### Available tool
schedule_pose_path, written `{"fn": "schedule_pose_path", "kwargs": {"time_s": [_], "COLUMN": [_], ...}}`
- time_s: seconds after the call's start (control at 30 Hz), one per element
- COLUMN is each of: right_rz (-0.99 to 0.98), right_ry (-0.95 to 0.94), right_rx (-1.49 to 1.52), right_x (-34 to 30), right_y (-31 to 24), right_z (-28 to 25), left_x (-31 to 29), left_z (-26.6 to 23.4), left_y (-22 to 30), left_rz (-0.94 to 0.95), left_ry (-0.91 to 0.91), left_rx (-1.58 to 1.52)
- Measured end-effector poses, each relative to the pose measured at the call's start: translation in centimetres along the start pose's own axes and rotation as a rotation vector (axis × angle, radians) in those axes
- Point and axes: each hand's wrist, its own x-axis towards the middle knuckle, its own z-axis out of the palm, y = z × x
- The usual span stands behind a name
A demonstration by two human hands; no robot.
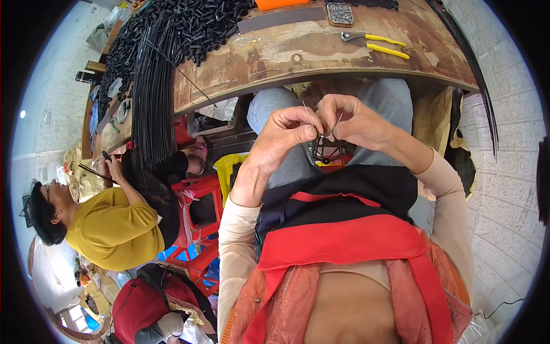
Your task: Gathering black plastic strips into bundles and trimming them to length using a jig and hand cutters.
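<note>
You are in a workshop: worn wooden bench (pixel 258 66), heaped black tubular parts (pixel 200 28) far left, yellow-handled pliers (pixel 389 51) far right, co-worker (pixel 114 226) left.

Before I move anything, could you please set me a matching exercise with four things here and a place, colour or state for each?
1. Pliers
2. Long black rods
3. Thin wire
4. Small container

A. Pinched in the left hand and right hand
B. Holding small grey pieces
C. Yellow-handled
D. Overhanging the bench edge

Pairs: 1-C; 2-D; 3-A; 4-B
</note>
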Motion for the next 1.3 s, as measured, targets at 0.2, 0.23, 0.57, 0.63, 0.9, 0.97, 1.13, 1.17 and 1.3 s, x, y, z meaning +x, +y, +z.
{"fn": "schedule_pose_path", "kwargs": {"time_s": [0.2,0.23,0.57,0.63,0.9,0.97,1.13,1.17,1.3], "right_rz": [0.009,0.012,-0.127,-0.187,-0.374,-0.337,-0.259,-0.292,-0.322], "right_ry": [-0.002,-0.011,0.152,0.192,0.307,0.279,0.313,0.285,0.286], "right_rx": [0.105,0.117,-0.393,-0.436,-0.512,-0.614,-0.589,-0.633,-0.579], "right_x": [0.3,0.2,-0.4,-0.5,-1.0,-1.0,-1.4,-1.6,-1.7], "right_y": [0.5,0.6,-1.4,-1.3,-2.9,-3.3,-3.5,-3.5,-4.1], "right_z": [0.0,0.0,3.0,2.8,3.9,3.7,2.8,2.8,2.5], "left_x": [0.1,0.2,0.5,0.5,-1.8,-1.1,0.2,0.2,0.3], "left_z": [-0.5,-0.6,-0.6,-0.3,4.4,3.7,0.9,1.3,1.3], "left_y": [-0.2,-0.1,0.6,0.7,3.0,2.9,0.1,0.3,0.6], "left_rz": [0.003,0.001,0.068,0.1,0.263,0.26,0.046,0.048,0.088], "left_ry": [-0.016,-0.017,-0.074,-0.027,0.205,0.196,0.122,0.099,0.111], "left_rx": [0.012,0.012,-0.099,-0.061,0.121,0.109,0.136,0.11,0.154]}}
